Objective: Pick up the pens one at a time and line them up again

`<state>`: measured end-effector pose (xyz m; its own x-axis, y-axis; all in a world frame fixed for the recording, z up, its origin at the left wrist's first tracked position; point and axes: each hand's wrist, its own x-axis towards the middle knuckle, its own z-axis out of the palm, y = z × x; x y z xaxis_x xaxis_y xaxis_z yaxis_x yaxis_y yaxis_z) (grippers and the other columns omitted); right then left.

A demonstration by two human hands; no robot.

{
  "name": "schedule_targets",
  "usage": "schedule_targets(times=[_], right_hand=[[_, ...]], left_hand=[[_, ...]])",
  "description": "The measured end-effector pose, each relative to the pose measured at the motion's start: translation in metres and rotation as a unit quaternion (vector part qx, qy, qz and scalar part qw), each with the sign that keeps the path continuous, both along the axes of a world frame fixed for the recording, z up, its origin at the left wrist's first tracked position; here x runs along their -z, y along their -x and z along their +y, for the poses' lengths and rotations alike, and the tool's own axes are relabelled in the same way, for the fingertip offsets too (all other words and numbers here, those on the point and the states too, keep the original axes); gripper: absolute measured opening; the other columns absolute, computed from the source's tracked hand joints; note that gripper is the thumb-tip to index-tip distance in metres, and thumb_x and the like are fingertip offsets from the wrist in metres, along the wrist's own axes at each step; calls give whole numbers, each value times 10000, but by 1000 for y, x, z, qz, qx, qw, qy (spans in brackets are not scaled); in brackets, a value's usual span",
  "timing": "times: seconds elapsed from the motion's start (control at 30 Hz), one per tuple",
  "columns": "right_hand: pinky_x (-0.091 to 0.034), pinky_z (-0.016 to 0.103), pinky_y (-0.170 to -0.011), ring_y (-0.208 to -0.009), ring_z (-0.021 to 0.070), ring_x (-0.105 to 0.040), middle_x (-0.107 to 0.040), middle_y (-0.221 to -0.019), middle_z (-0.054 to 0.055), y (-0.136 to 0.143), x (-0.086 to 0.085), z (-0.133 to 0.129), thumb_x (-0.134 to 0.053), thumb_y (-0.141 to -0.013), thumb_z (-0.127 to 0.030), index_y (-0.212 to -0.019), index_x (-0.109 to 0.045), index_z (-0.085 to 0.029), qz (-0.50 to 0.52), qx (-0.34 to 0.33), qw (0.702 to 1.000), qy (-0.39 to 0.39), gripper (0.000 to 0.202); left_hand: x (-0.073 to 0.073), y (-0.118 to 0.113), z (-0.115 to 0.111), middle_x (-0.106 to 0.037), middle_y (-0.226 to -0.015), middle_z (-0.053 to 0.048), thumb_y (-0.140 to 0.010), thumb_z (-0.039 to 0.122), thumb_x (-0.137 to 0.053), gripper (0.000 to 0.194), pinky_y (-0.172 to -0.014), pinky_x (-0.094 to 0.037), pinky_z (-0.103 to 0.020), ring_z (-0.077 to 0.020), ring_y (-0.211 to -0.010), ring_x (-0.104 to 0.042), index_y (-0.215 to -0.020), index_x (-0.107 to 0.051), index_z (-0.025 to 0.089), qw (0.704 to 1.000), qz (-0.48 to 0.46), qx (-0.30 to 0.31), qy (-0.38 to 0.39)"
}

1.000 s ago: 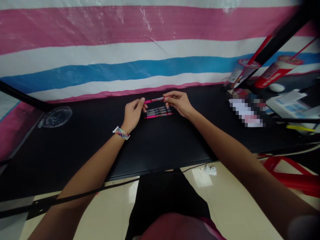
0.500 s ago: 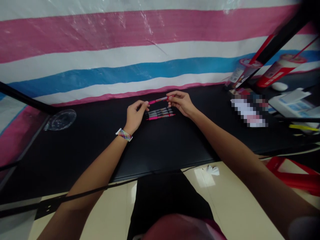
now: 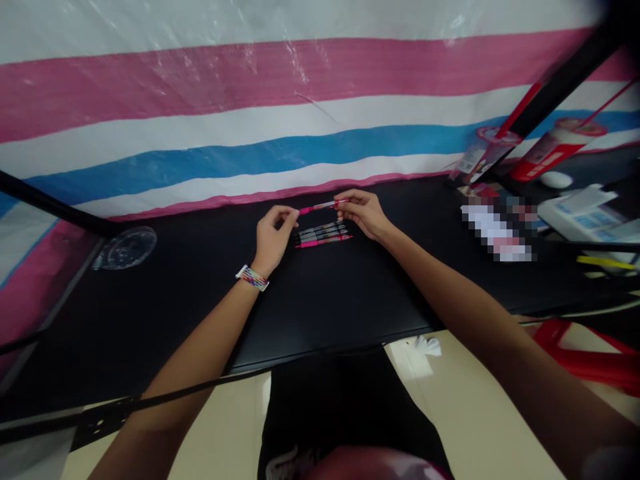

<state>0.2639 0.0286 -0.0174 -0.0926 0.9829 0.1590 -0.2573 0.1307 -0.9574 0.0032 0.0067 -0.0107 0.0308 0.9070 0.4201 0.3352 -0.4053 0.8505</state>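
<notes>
A red-and-clear pen (image 3: 320, 206) is stretched between my two hands, just beyond a row of other pens. My left hand (image 3: 275, 233) pinches its pink end between thumb and finger. At its opposite, red end, the fingertips of my right hand (image 3: 363, 212) are closed on it. Nearer to me on the black tabletop (image 3: 320, 293) lie several pens side by side: dark and grey ones (image 3: 321, 231) and, closest, a pink pen (image 3: 324, 241). A colourful woven band (image 3: 253, 277) circles my left wrist.
A clear plastic lid (image 3: 127, 248) lies at the left. To the right stand two drink cups with red straws, one clear (image 3: 487, 150) and one red and white (image 3: 555, 150), beside a white rounded object (image 3: 557, 179). A striped sheet (image 3: 280, 153) hangs behind the table.
The view has tilted slightly, so everything sits a little lower. Both hands keep hold of the same pen, and the row of pens lies as before.
</notes>
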Motion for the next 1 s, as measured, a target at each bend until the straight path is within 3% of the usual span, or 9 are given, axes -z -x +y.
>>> schedule_targets(times=[0.07, 0.17, 0.27, 0.43, 0.6, 0.67, 0.8, 0.9, 1.0], right_hand=[[-628, 373, -745, -708, 158, -688, -761, -837, 8, 0, 0, 0, -983, -710, -397, -959, -834, -237, 0, 0, 1000, -1, 332], [-622, 380, -732, -702, 165, -679, -750, -810, 3, 1, -1, 1, -978, -690, -390, -934, -833, -243, 3, 10, 1000, 2, 319], [-613, 376, -726, -711, 168, -677, -753, -810, 4, 1, -2, 2, -966, -681, -380, -923, -835, -249, 9, 20, 1000, 6, 304], [-593, 360, -699, -692, 163, -670, -757, -792, 4, 2, -1, 3, -962, -692, -376, -912, -839, -245, 10, 19, 1000, 4, 284], [-589, 359, -690, -702, 168, -672, -758, -799, 7, 2, 1, 3, -960, -706, -383, -937, -844, -245, 9, 20, 1000, 0, 293], [-587, 357, -693, -701, 164, -669, -759, -806, 9, 2, 2, 4, -957, -709, -368, -939, -845, -246, 10, 21, 1000, 0, 283], [-579, 360, -689, -699, 165, -661, -761, -813, 6, 1, 4, 6, -953, -707, -356, -925, -849, -260, 14, 31, 999, -5, 259], [-564, 359, -674, -680, 163, -651, -748, -785, 4, 1, 5, 7, -965, -686, -352, -901, -854, -263, 23, 46, 999, -9, 258], [-549, 360, -666, -667, 162, -642, -734, -764, 7, 0, 6, 9, -974, -676, -347, -883, -859, -261, 32, 48, 998, -10, 252]], left_hand=[[2, 1, 1, -777, -942, -28, -934, 331, -814, 199, -918, -591, -359, -203, -927, -756, -1101, -737, 254, 1000, -12, 2, -10], [4, 1, 3, -796, -1030, -46, -935, 283, -792, 161, -969, -598, -369, -203, -998, -772, -1074, -719, 247, 1000, -19, 11, -13], [3, 2, 3, -804, -937, -42, -1005, 365, -738, 128, -935, -596, -372, -201, -923, -777, -999, -724, 238, 1000, -20, 12, 5], [-2, 2, 0, -758, -756, -15, -1073, 516, -656, 393, -824, -544, -360, -190, -761, -712, -801, -721, 240, 1000, 9, -8, -1], [-2, 3, -2, -654, -617, 2, -1104, 571, -603, 522, -720, -489, -351, -175, -635, -633, -704, -696, 248, 1000, 25, -8, 1], [0, 4, 0, -672, -647, 1, -1094, 538, -629, 476, -735, -502, -347, -173, -658, -647, -728, -704, 243, 1000, 18, -6, 1], [6, 4, 4, -807, -893, -27, -985, 372, -773, 141, -855, -579, -348, -189, -839, -747, -950, -779, 235, 999, -34, 3, -6], [9, 4, 6, -849, -1057, -52, -960, 305, -776, 130, -925, -605, -364, -205, -951, -778, -1063, -816, 235, 999, -37, 9, -18], [9, 4, 6, -859, -1078, -51, -975, 287, -763, 129, -935, -622, -375, -212, -967, -786, -1074, -832, 242, 999, -30, 10, -20]])
